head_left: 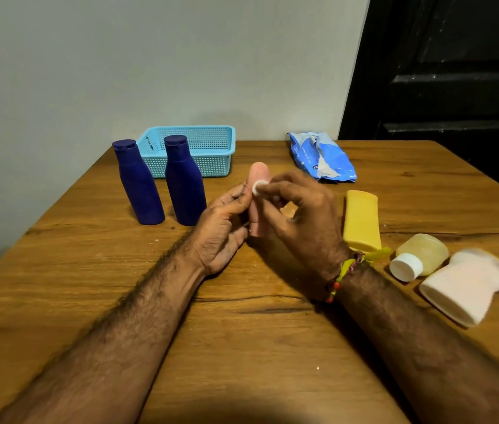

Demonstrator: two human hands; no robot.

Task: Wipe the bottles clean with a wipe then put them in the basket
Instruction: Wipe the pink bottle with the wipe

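Near the right edge of the tabletop (242, 347), a pale pink-white bottle (463, 286) is seen lying on its side, blurred, no label readable. Just behind it a clear yellowish bottle (419, 257) with a white cap is laid down, and a yellow bottle (361, 221) lies beside that.

At mid-table a pink bottle (257, 203) is held upright by the left hand (223, 228), fingers curled round it. A small white wipe (259, 187) is pinched by the right hand (300, 215) against the bottle's upper part. A beaded thread band (341, 275) is worn on the right wrist.

Further back on the left, two dark blue bottles (162, 182) are stood close together, unlabelled.

At the far edge a light blue basket (199, 149) is placed just behind them; a blue wipes pack (323, 157) lies to the right, its print too small to read.
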